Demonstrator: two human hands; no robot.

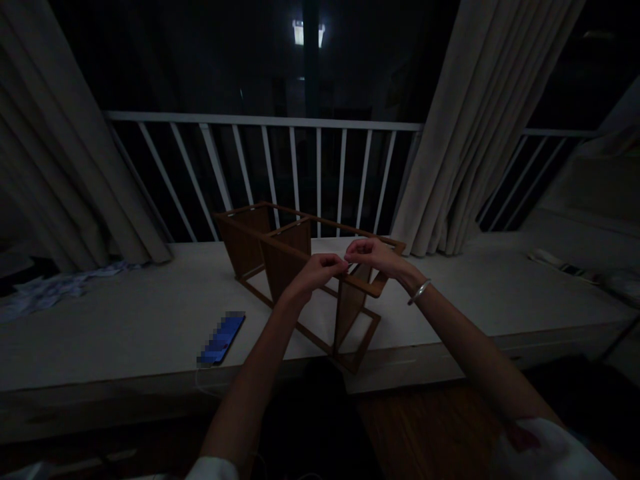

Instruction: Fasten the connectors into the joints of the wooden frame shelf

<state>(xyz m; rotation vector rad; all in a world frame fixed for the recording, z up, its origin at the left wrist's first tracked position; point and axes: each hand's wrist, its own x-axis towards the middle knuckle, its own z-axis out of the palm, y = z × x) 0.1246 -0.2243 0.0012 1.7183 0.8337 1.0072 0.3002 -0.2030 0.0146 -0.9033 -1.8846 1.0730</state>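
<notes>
A brown wooden shelf frame (pixel 286 267) lies on its side on the pale window ledge (pixel 165 293), its panels standing upright between the long rails. Over its right end my two hands meet, fingertips nearly touching. My left hand (pixel 323 270) is closed in a pinch just above the near rail. Facing it, my right hand (pixel 373 255) is pinched too, with a silver bangle on the wrist. Something small and pale seems to sit between the fingertips, too small and dark to make out.
A phone (pixel 223 339) with a lit blue screen and a thin cable lies left of the frame, near the ledge's front edge. White railings (pixel 319 167) run behind, between long curtains (pixel 465 133). Crumpled cloth (pixel 65 287) lies at the far left.
</notes>
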